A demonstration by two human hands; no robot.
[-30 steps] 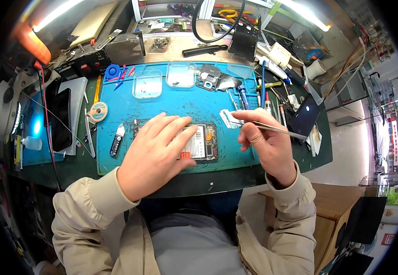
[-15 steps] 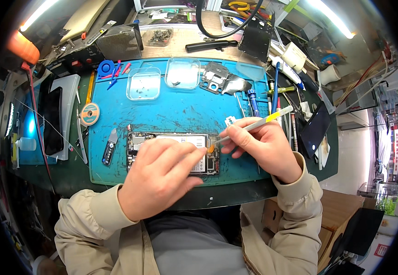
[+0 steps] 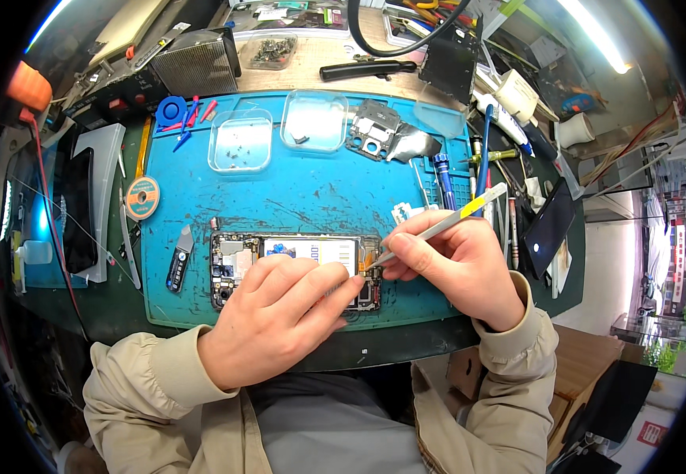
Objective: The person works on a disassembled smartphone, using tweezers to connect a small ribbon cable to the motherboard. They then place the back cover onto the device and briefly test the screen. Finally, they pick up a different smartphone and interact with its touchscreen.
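Centrally, an opened phone [image 3: 295,265] lay flat on the blue mat [image 3: 295,197], its back off and its circuit parts and battery exposed, the long side running from 9 to 3 o'clock. Over its lower half rested the left hand [image 3: 280,324], fingers pressed together and laid flat on the phone, pointing toward 2 o'clock. At 3 o'clock of the phone, the right hand [image 3: 457,268] pinched a slim white pry tool [image 3: 445,225] with a yellow band between thumb and forefinger; the tool's tip appeared to touch the phone's right end, though the exact contact was too small to tell. At 12 o'clock of the phone, two clear plastic trays [image 3: 240,142] sat side by side on the mat, the left one holding tiny screws. A detached metal frame piece [image 3: 374,138] lay just to their right. At 9 o'clock of the phone, a small dark knife-like tool [image 3: 178,257] lay near it, and a solder wick spool [image 3: 142,197] sat at the mat's left edge on the counter [image 3: 82,308].
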